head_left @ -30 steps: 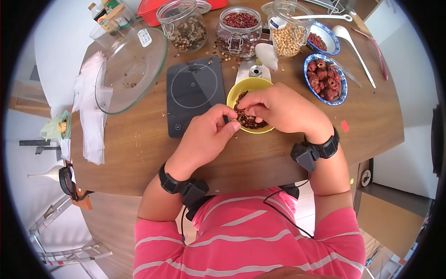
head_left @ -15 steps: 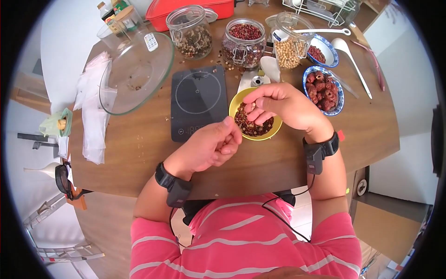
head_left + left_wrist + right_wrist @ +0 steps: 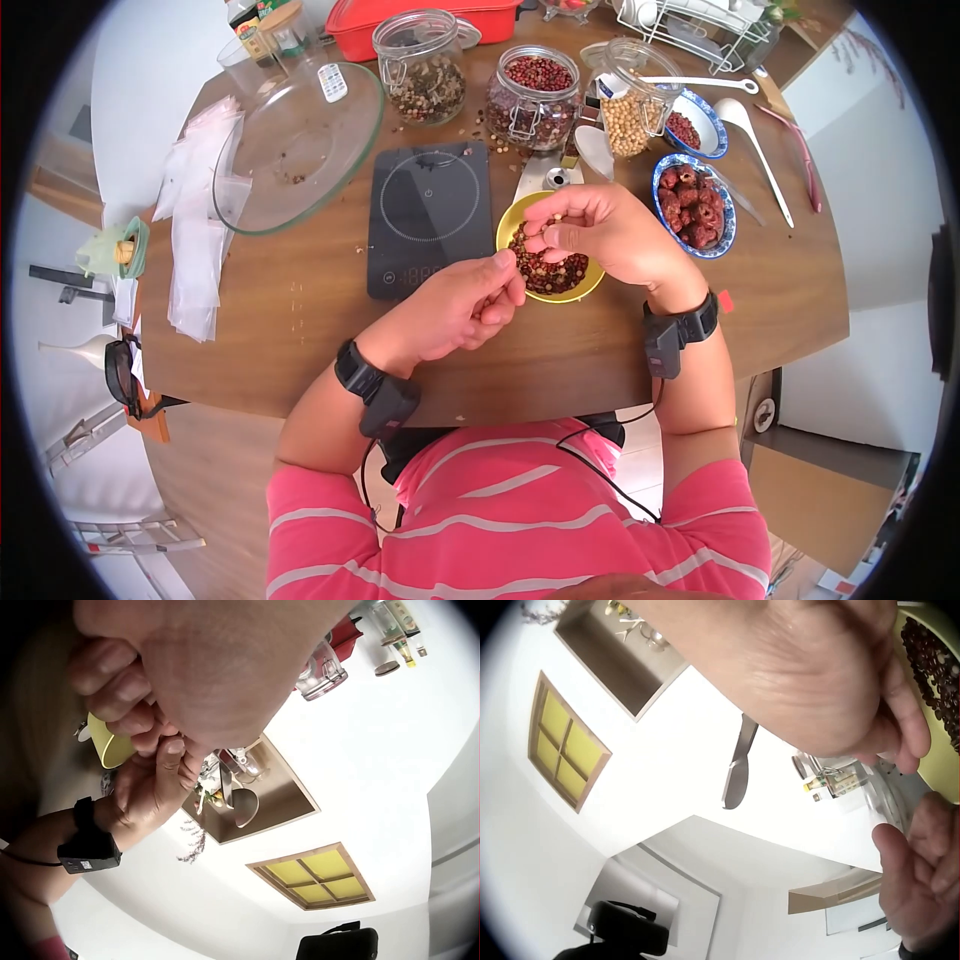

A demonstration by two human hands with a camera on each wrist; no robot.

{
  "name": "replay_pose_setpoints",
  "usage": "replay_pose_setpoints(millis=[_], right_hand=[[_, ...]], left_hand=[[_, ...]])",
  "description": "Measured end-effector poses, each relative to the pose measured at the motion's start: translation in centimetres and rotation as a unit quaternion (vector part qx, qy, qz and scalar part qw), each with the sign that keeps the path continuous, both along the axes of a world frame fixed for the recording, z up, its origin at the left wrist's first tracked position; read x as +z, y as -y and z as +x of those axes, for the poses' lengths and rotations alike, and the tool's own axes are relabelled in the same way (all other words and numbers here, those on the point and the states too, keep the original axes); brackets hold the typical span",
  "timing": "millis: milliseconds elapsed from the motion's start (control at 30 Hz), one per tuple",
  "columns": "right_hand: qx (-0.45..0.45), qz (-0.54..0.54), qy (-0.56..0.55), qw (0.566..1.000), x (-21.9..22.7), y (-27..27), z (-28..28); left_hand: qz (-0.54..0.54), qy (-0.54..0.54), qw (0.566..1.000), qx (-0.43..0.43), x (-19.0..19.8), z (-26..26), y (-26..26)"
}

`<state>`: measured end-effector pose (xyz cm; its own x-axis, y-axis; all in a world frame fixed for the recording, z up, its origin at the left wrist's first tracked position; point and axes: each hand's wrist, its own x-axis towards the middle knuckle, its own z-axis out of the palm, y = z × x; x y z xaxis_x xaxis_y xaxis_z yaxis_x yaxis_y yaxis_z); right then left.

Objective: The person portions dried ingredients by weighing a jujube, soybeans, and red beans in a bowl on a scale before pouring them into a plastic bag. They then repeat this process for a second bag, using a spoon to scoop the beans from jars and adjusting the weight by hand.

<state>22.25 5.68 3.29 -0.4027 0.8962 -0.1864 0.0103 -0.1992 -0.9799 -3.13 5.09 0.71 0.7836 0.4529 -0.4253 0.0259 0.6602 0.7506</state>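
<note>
In the head view a yellow bowl (image 3: 566, 298) holds small dark-red beans mixed with paler ones. Over its upper part hovers my right hand (image 3: 615, 232), fingers curled toward the thumb, a small pale bean showing at the fingertips. My left hand (image 3: 455, 308) is at the bowl's left edge, its fingers bent inward and its thumb pointing up toward the right hand; I cannot tell whether its palm holds anything. The right wrist view shows the beans (image 3: 930, 671) beside the right hand, with the left hand (image 3: 922, 874) below. A metal scale (image 3: 535, 180) stands behind the bowl.
A black induction plate (image 3: 428, 225) lies left of the bowl. Behind stand jars of dried pieces (image 3: 425, 85), red beans (image 3: 540, 75) and yellow beans (image 3: 625, 125). A blue-rimmed bowl of dried red fruit (image 3: 695, 210) is at right; a glass lid (image 3: 300, 150) and plastic bags (image 3: 195, 270) at left.
From one second ago, both hands have risen out of the bowl's middle; the left moved down and its fingers bent inward. Over the last half second they have stayed nearly in place.
</note>
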Motion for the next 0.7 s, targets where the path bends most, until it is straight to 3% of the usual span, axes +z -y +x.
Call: replay_pose_setpoints(millis=[300,433,700], right_hand=[[-0.06,0.081,0.19,0.977,0.63,0.43,-0.39],[-0.059,0.122,0.218,0.967,0.6,0.5,-0.43],[-0.058,0.077,0.158,0.983,1.01,0.4,-0.2]], left_hand=[[-0.011,0.007,1.0,0.0,0.18,-0.14,-0.04],[-0.008,0.017,0.999,-0.026,0.16,-0.24,-0.06],[-0.019,0.017,0.997,-0.069,-0.36,0.11,0.16]])
